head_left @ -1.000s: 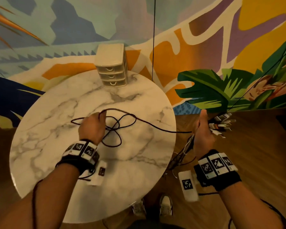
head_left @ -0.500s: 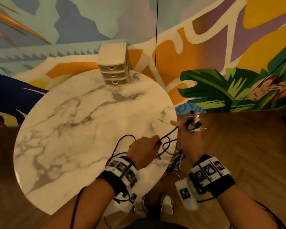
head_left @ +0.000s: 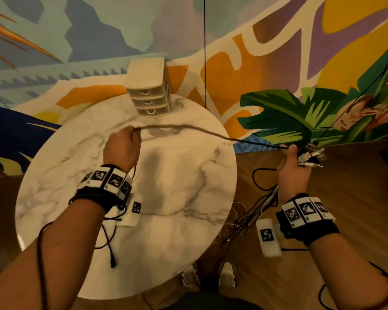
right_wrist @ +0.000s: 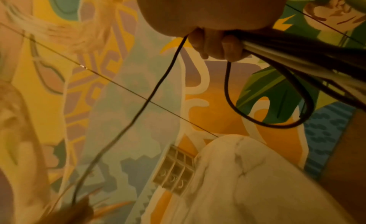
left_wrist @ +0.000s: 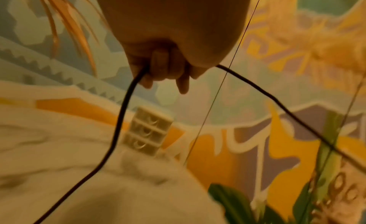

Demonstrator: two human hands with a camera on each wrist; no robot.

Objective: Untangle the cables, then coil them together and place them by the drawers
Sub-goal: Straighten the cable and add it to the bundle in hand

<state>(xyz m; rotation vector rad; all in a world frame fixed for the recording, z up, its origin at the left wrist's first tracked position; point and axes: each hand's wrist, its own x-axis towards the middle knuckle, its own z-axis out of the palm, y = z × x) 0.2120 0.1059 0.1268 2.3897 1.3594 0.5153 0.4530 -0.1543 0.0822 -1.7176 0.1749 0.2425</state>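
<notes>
A dark cable (head_left: 211, 133) stretches in the air between my two hands, above the round marble table (head_left: 179, 247). My left hand (head_left: 123, 146) grips it over the table's far middle; the left wrist view shows the fingers (left_wrist: 158, 67) curled round the dark cable (left_wrist: 122, 117). Its tail hangs down to a plug (head_left: 113, 262) near the front edge. My right hand (head_left: 293, 168) is off the table's right side and grips a bundle of cables with several connector ends (head_left: 311, 153) sticking out. The bundle (head_left: 255, 211) hangs toward the floor. The small beige drawers (head_left: 148, 88) stand at the table's far edge.
A painted mural wall lies behind the table. Wooden floor (head_left: 356, 198) spreads to the right. My shoes (head_left: 226, 276) show below the table's front edge. A thin dark line (head_left: 204, 52) runs down the wall behind the drawers.
My left hand has slid from beside the right hand out to the left and away along the dark cable, pulling it taut. The right hand moved right with its bundle.
</notes>
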